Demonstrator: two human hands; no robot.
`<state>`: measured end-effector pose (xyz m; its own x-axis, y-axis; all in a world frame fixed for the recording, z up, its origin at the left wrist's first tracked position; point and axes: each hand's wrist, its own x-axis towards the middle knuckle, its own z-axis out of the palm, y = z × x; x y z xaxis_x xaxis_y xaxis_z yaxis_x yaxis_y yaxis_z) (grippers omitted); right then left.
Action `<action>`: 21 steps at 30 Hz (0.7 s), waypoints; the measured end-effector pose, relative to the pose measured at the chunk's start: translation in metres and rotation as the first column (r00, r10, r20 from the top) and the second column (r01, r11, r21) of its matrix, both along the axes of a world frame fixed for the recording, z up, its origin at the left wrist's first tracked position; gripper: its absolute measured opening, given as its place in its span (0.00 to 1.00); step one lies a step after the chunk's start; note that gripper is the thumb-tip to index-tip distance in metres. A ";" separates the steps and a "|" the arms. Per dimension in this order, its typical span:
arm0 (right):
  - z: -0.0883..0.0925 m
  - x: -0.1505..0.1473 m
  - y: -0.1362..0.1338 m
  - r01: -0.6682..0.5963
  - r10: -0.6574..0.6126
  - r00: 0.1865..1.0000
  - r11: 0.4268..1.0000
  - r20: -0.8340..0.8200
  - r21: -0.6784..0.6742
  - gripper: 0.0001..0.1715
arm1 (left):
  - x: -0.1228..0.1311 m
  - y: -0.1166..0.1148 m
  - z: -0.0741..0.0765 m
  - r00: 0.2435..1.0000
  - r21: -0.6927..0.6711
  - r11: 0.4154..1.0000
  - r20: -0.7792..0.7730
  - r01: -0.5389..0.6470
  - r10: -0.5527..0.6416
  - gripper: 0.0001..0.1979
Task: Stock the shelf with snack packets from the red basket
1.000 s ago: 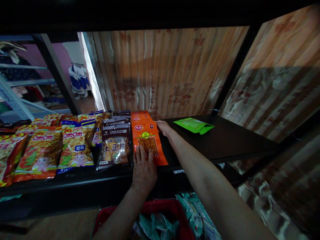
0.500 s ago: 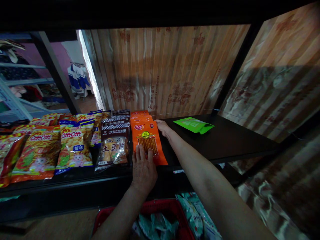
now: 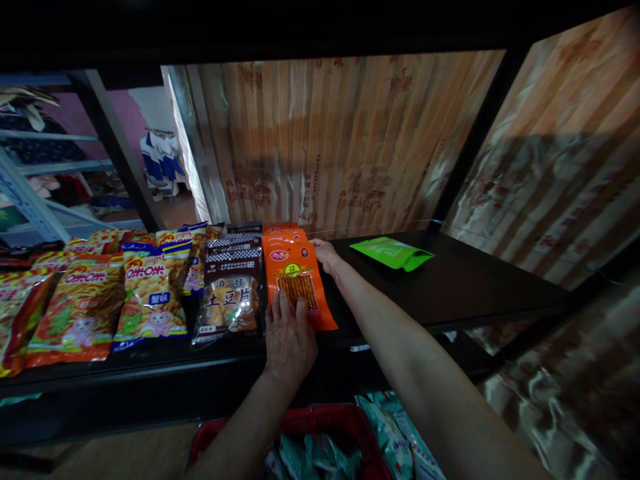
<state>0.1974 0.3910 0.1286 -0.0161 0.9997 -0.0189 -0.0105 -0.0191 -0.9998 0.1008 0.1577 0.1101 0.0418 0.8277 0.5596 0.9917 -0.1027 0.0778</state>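
Observation:
A row of orange snack packets [image 3: 323, 303] stands on the black shelf, one behind another. The front packet leans back and shows brown sticks through its window. My left hand [image 3: 290, 340] lies on its lower front, fingers stretched out and apart. At the row's right side, near the top, my right hand [image 3: 327, 257] touches the packets with extended fingers; its fingertips are partly hidden behind them. Directly left are dark brown potato-chip packets [image 3: 233, 297]. A green pouch [image 3: 393, 253] lies flat on the shelf, to the right of my right hand.
Yellow-and-blue snack bags [image 3: 153, 293] and red-orange snack bags [image 3: 77, 313] fill the shelf's left part. Below, a red basket [image 3: 325, 417] holds teal bags, with more teal bags [image 3: 390, 427] beside it. Black shelf posts [image 3: 473, 140] and a patterned curtain [image 3: 350, 147] stand behind.
The view has shifted slightly. Both hands stay in nearly the same place against the orange packets.

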 end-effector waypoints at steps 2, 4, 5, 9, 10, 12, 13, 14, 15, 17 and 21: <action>0.000 -0.001 0.000 0.012 -0.012 1.000 1.000 -0.002 -0.003 0.08 | 0.000 -0.003 0.002 1.000 -0.032 0.999 0.010 0.003 -0.002 0.20; 0.000 -0.003 -0.001 0.028 -0.028 1.000 1.000 -0.006 -0.012 0.08 | 0.000 -0.004 0.004 1.000 -0.053 0.999 0.022 0.006 -0.005 0.20; 0.000 -0.003 -0.001 0.037 -0.037 0.999 0.999 -0.011 -0.018 0.08 | 0.000 -0.005 0.004 1.000 -0.056 0.998 0.028 0.007 -0.005 0.20; -0.001 -0.006 0.000 0.070 -0.071 0.997 0.997 -0.032 -0.035 0.08 | 0.000 -0.003 0.005 0.999 -0.039 0.999 0.045 0.000 0.002 0.19; -0.002 -0.007 0.000 0.074 -0.076 0.997 0.997 -0.035 -0.036 0.08 | 0.001 -0.002 0.004 0.999 -0.028 1.000 0.046 -0.005 0.007 0.19; -0.002 -0.007 0.001 0.081 -0.082 0.996 0.996 -0.042 -0.038 0.09 | 0.001 -0.001 0.003 0.999 -0.004 1.000 0.043 -0.014 0.014 0.18; -0.002 -0.007 0.002 0.084 -0.086 0.995 0.996 -0.044 -0.039 0.09 | 0.002 -0.001 0.002 0.999 0.009 1.000 0.042 -0.015 0.015 0.18; -0.002 -0.008 0.002 0.088 -0.090 0.995 0.995 -0.046 -0.040 0.09 | 0.002 -0.001 0.000 0.999 0.024 1.000 0.043 -0.014 0.013 0.18; -0.002 -0.008 0.002 0.092 -0.094 0.994 0.995 -0.048 -0.039 0.09 | 0.003 -0.001 -0.001 0.999 0.042 0.999 0.045 -0.012 0.010 0.18; -0.002 -0.008 0.002 0.099 -0.101 0.994 0.994 -0.051 -0.037 0.08 | 0.003 -0.001 -0.003 0.999 0.091 0.996 0.050 -0.010 0.006 0.19; -0.004 -0.007 0.002 0.113 -0.114 0.992 0.993 -0.052 -0.028 0.07 | 0.002 0.000 -0.006 0.999 0.156 0.988 0.047 0.010 -0.018 0.24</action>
